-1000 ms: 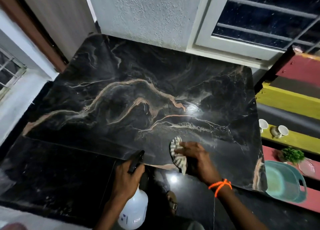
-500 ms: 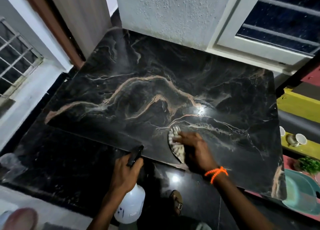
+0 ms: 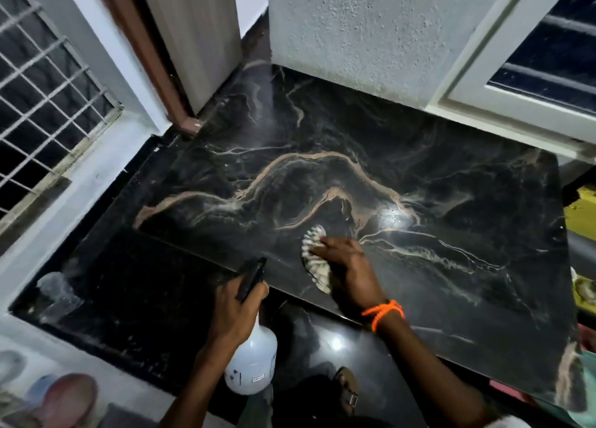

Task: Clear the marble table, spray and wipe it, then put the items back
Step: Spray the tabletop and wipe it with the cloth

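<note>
Two hands: both in view, both occupied.
Tabletop (image 3: 403,156): black marble with tan veins; surface bare apart from the cloth and right hand.
Edges: far edge against a white wall (image 3: 354,34) and window frame (image 3: 522,82); near edge runs diagonally from centre-left down to lower right; right edge next to a yellow shelf (image 3: 582,211), partly cut off.
Open room: wide bare marble to the left, far side and right of the cloth.
Cloth (image 3: 314,260): striped, bunched, flat on the marble close to the near edge; long axis runs roughly near-to-far.
Right hand (image 3: 350,271): palm down, fingers spread over the cloth, pressing it to the marble; orange band (image 3: 383,313) on the wrist.
Left hand (image 3: 233,311): curled tight around the bottle neck, off the tabletop, over the dark floor (image 3: 129,298).
Bottle (image 3: 251,361): white, body hanging down; black nozzle points up and away toward the tabletop.
</note>
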